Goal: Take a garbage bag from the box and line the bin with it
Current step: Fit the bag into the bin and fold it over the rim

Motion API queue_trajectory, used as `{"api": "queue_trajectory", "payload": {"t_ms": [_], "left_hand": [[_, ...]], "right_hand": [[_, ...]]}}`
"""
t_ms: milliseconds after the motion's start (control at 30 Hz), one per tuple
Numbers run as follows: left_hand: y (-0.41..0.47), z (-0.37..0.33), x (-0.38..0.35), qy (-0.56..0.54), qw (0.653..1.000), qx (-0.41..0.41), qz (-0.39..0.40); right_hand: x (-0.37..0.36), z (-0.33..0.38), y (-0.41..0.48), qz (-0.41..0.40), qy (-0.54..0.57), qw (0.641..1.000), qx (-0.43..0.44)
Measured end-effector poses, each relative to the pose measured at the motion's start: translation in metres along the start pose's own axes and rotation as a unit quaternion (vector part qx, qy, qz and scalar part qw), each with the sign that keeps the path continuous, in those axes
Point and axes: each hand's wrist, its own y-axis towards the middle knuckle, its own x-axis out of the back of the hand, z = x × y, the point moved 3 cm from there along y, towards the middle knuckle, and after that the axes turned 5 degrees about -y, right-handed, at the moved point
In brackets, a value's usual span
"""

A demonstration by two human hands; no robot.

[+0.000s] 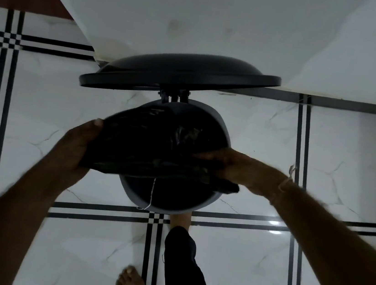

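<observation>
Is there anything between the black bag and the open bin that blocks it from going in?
Nothing visible blocks it. The lid is raised behind the bin; the left hand and right hand hold the garbage bag directly over the opening.

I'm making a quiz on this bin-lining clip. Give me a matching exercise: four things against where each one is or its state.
Things:
1. lid
2. garbage bag
3. left hand
4. foot

Places or states:
A. grips the bag's left edge
B. stands raised open behind the bin
C. at the bin's near base
D. stretched across the bin's mouth

Pairs: 1-B, 2-D, 3-A, 4-C
</observation>
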Motion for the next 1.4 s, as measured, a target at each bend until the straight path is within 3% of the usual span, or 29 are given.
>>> {"api": "queue_trajectory", "payload": {"t_ms": [67,167,433,567,733,867,1033,1267,1400], "left_hand": [[-0.001,-0.001,-0.011,0.033,0.999,-0.011,0.006],[0.001,-0.008,-0.023,-0.021,0.998,0.005,-0.062],[0.044,-0.011,-0.026,-0.068,0.992,0.043,-0.093],[0.055,0.012,-0.017,-0.043,0.984,0.127,-0.114],[0.041,0.041,0.001,-0.035,0.971,0.186,-0.146],[0.047,0.03,-0.003,-0.052,0.976,0.169,-0.129],[0.047,0.029,-0.006,-0.1,0.972,0.176,-0.119],[0.003,0.072,0.012,-0.187,0.969,0.149,-0.064],[-0.016,0.097,0.019,-0.206,0.968,0.133,-0.059]], "right_hand": [[0.004,0.002,0.004,-0.072,0.128,0.988,0.041],[0.031,-0.005,0.006,-0.171,0.268,0.945,0.08],[0.068,-0.008,0.045,-0.203,0.229,0.952,0.033],[0.065,-0.029,0.056,-0.161,0.212,0.963,-0.045],[0.061,-0.049,0.043,-0.127,0.265,0.952,-0.081],[0.073,-0.037,0.041,-0.122,0.272,0.953,-0.049],[0.06,-0.054,0.037,-0.12,0.281,0.949,-0.072],[0.03,-0.086,0.007,-0.18,0.381,0.907,-0.003],[0.014,-0.106,-0.002,-0.17,0.418,0.892,0.015]]}}
